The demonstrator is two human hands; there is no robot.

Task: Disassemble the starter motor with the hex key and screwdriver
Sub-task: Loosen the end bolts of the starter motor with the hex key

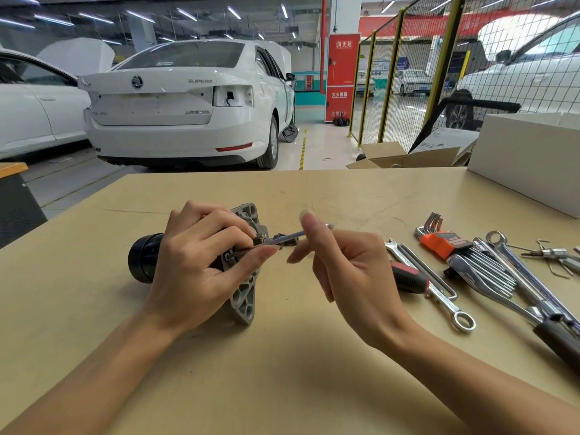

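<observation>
The starter motor point(144, 262) lies on its side on the tan table point(282, 372), its black cylinder pointing left and its grey flange point(243, 304) facing right. My left hand point(201, 265) grips the motor body near the flange, its thumb lying along a hex key point(284, 238). The key's tip sits in a bolt on the flange face. My right hand point(342, 268) pinches the key's far end between thumb and forefinger. A red-and-black screwdriver point(408, 277) lies just right of my right hand.
An orange holder of hex keys point(445, 243), several spanners point(439, 290) and a ratchet handle point(552, 328) lie at the right of the table. A white box point(530, 158) stands at the back right. White cars are parked beyond the table.
</observation>
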